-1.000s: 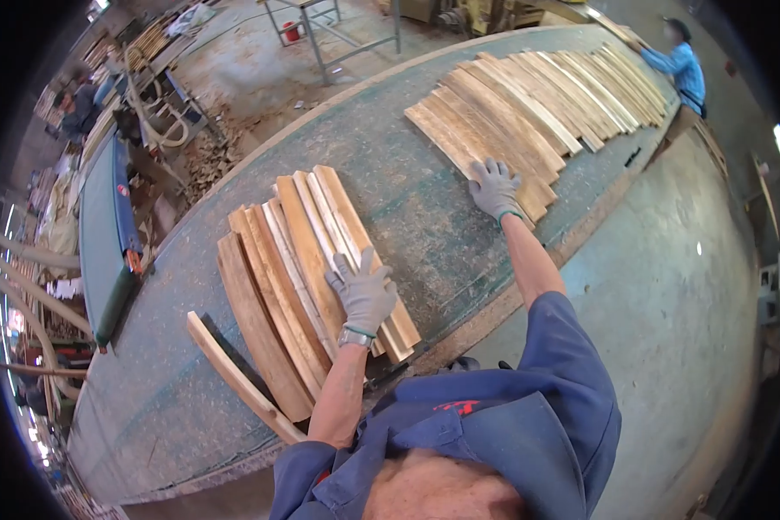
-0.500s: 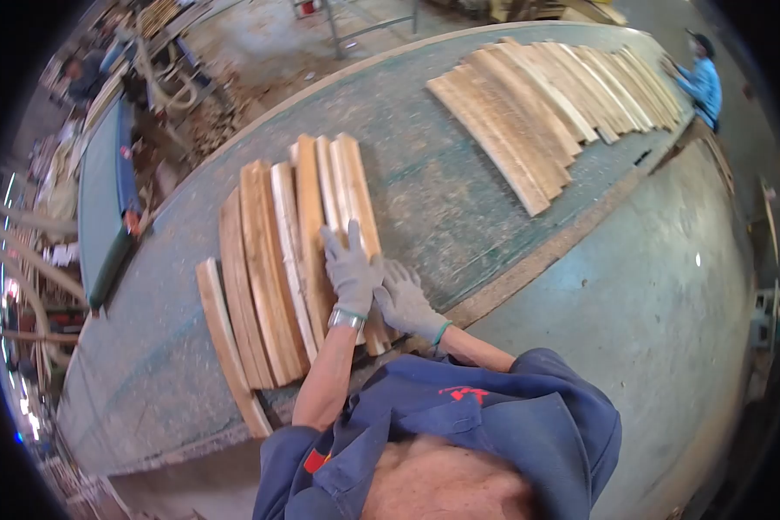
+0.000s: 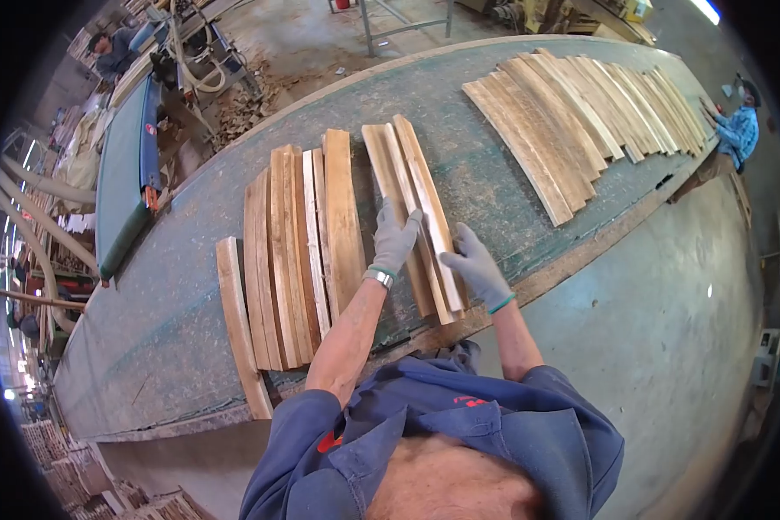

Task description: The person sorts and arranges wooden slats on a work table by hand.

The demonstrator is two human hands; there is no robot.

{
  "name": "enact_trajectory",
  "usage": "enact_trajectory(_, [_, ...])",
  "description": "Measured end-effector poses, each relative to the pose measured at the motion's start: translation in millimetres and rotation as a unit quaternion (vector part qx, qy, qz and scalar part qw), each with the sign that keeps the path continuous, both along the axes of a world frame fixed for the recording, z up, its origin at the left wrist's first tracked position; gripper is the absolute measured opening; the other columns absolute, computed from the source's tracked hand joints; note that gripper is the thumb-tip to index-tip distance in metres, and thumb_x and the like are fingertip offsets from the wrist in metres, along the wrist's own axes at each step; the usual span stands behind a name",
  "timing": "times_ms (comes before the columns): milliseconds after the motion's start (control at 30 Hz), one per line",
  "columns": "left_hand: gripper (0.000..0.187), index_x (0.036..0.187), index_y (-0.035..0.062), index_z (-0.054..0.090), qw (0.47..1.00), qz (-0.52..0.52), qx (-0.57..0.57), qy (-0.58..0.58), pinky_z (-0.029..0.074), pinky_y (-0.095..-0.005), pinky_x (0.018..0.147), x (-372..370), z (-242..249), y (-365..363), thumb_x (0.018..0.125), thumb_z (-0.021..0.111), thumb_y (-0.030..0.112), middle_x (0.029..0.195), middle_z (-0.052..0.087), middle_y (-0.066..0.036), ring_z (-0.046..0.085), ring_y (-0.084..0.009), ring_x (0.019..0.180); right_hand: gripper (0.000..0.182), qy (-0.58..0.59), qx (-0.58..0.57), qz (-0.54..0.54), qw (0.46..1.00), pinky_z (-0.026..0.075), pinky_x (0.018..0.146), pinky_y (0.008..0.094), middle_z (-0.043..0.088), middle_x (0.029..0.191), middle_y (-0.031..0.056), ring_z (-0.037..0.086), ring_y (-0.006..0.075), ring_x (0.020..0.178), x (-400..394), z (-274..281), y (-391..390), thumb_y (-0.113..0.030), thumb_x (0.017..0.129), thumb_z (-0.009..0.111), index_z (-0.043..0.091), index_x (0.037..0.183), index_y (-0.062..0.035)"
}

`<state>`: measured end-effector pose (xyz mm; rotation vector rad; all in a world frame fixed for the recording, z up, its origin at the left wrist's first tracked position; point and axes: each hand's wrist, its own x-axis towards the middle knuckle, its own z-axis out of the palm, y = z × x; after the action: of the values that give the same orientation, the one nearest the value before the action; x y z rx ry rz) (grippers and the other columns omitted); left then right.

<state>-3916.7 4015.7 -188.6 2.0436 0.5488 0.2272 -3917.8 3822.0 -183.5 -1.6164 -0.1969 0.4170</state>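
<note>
Under my gloved left hand (image 3: 396,238) lies a small group of long wooden strips (image 3: 425,208); its fingers and thumb are apart, resting on the strips' left part. My gloved right hand (image 3: 479,269) is at the right edge of the same group, near its close end, thumb spread from the fingers. Neither hand is wrapped round a strip. Left of a gap stands another row of wooden strips (image 3: 286,251), side by side, with one strip (image 3: 239,321) set a little apart and sticking out over the table's near edge.
The long green worktable (image 3: 191,347) has a worn edge. Farther right lies a wide row of wooden strips (image 3: 550,130), with a person in blue (image 3: 738,130) at the table's end. A green-topped machine table (image 3: 126,186) stands left, and another person (image 3: 117,52) is behind it.
A few strips have been separated from the left row and shifted right, leaving a gap. Both my hands moved right with them and are now farther apart.
</note>
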Motion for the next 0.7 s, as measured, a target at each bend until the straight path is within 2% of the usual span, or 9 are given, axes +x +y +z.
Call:
enact_trajectory(100, [0.072,0.145,0.0053,0.043,0.999,-0.019,0.038,0.003,0.036,-0.0431,0.112,-8,-8,4,0.088,0.067,0.043,0.147,0.038,-0.028,0.041,-0.0421,0.134,0.069,0.07,0.031,0.083,0.994,0.046,0.095,0.0276,0.058,0.121,0.0142,0.056,0.0154,0.106,8,22,-30,-0.016,0.084,0.058,0.036,0.145,0.0076])
enact_trajectory(167, [0.072,0.144,0.0082,0.045,0.994,-0.007,0.108,0.023,0.036,-0.0506,0.109,-5,-9,0,0.086,0.069,0.044,0.149,0.035,-0.026,0.04,-0.0463,0.132,0.062,0.138,0.099,0.09,0.981,0.054,0.087,0.0316,0.061,0.113,0.0166,0.065,0.0214,0.095,11,16,-38,-0.011,0.083,0.047,0.039,0.142,0.0067])
enact_trajectory(233, [0.072,0.143,0.01,0.046,0.984,-0.011,0.171,0.047,0.035,-0.057,0.107,-8,-3,-3,0.085,0.069,0.045,0.151,0.031,-0.025,0.037,-0.0493,0.132,0.058,0.293,0.256,0.067,0.919,0.06,0.08,0.0355,0.064,0.105,0.0187,0.07,0.0264,0.085,9,29,-44,-0.007,0.083,0.038,0.041,0.14,0.0053])
enact_trajectory(333, [0.076,0.144,0.0115,0.045,0.969,-0.051,0.229,0.079,0.029,-0.0639,0.107,-10,1,-6,0.083,0.067,0.051,0.156,0.025,-0.023,0.027,-0.0521,0.136,0.05,0.233,0.268,0.033,0.934,0.059,0.078,0.035,0.066,0.105,0.0177,0.07,0.0254,0.085,14,26,-50,-0.017,0.092,0.04,0.045,0.137,0.004])
enact_trajectory(367, [0.08,0.146,0.0123,0.043,0.967,-0.068,0.23,0.084,0.027,-0.0655,0.108,-8,-4,-5,0.082,0.067,0.054,0.157,0.022,-0.022,0.024,-0.0531,0.138,0.054,0.212,0.204,-0.042,0.955,0.057,0.084,0.0349,0.066,0.113,0.0165,0.069,0.0245,0.094,12,30,-52,-0.027,0.095,0.053,0.046,0.139,0.0042])
enact_trajectory(467, [0.09,0.15,0.0144,0.037,0.95,-0.118,0.247,0.151,0.019,-0.0658,0.112,-14,25,-15,0.079,0.066,0.062,0.161,0.015,-0.021,0.015,-0.056,0.142,0.065,-0.122,-0.068,-0.011,0.99,0.053,0.09,0.0327,0.066,0.119,0.0147,0.066,0.0225,0.104,24,-10,-66,-0.029,0.089,0.069,0.046,0.141,0.0043])
enact_trajectory(533, [0.101,0.155,0.0171,0.029,0.937,-0.14,0.252,0.195,0.012,-0.0644,0.115,-14,29,-19,0.076,0.067,0.067,0.163,0.007,-0.022,0.006,-0.059,0.143,0.069,-0.094,-0.041,-0.001,0.995,0.05,0.094,0.0312,0.064,0.125,0.0137,0.062,0.0207,0.111,28,-9,-67,-0.024,0.086,0.073,0.046,0.143,0.0032])
enact_trajectory(667, [0.094,0.155,0.0148,0.028,0.941,-0.138,0.257,0.171,0.012,-0.0644,0.115,-14,17,-19,0.083,0.062,0.063,0.162,0.007,-0.025,0.008,-0.0544,0.145,0.065,-0.13,-0.096,-0.005,0.987,0.049,0.095,0.0319,0.061,0.132,0.0142,0.062,0.0229,0.114,64,-30,-80,-0.022,0.084,0.074,0.05,0.14,-0.0001])
enact_trajectory(700, [0.091,0.156,0.0144,0.027,0.943,-0.142,0.254,0.159,0.013,-0.0643,0.115,-14,10,-15,0.085,0.061,0.061,0.162,0.008,-0.026,0.008,-0.0524,0.146,0.07,-0.117,-0.283,-0.045,0.951,0.047,0.099,0.0392,0.057,0.138,0.0138,0.057,0.0282,0.121,62,-4,-76,-0.028,0.082,0.075,0.049,0.142,-0.0034])
